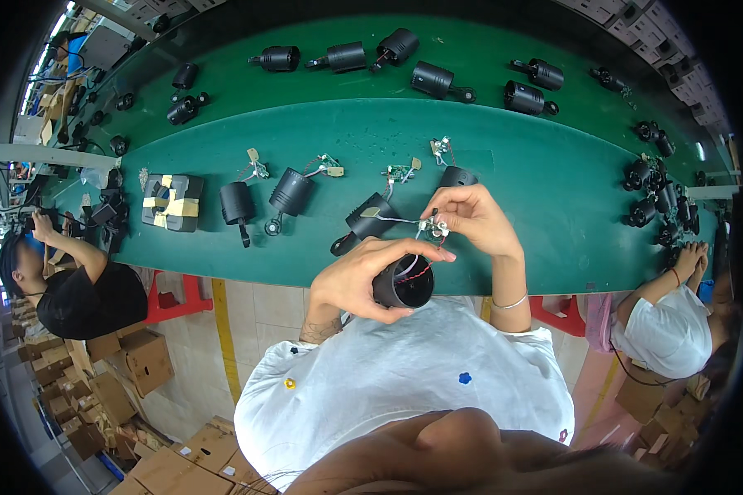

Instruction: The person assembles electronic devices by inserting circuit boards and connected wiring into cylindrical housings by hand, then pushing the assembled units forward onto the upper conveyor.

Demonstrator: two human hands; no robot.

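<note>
because the open mouth of the black housing (404, 285) is tipped up toward the wearer's face, one can look straight down into it, and that is probably why it is held so. the housing is off the worktop (545, 219), near its close edge and in front of the white shirt (404, 363). the left hand (351, 276) is wrapped around it, fingers spread only as wide as its wall: forefinger along the far side, thumb on the near side, both bearing on it.

just above the mouth, the right hand (475, 219) has thumb and forefinger nearly together, nipping the small circuit board (433, 229); whether its other fingers touch anything, i cannot tell. a red wire (418, 274) runs from the board down into the housing, so the two are likely kept close to spare it a pull.

behind the hands, more housings (291, 192) lie on their sides, several with boards (330, 167) stretched out away from the wearer, perhaps to keep the leads untangled. a taped black block (173, 204) sits apart at left.
</note>
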